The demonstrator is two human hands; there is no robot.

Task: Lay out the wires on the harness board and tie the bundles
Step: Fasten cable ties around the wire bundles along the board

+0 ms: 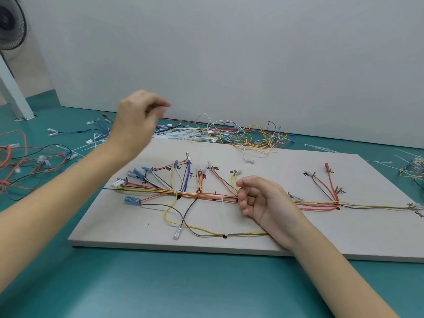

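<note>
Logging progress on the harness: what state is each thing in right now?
Grey harness board: flat on the green surface.
Main wire bundle: laid along the board.
White cable tie: around the bundle.
Left hand: raised, fingers curled.
Right hand: on the bundle.

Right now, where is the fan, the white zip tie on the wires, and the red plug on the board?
fan (10, 21), head view, on its dark grille.
white zip tie (223, 200), head view, on its strap across the bundle.
red plug (326, 166), head view, on its red body.

Trunk bundle (206, 195) behind the right hand (263, 200), blurred left hand (135, 120) fingers (160, 104), fan (10, 21) cropped at frame edge.
</note>
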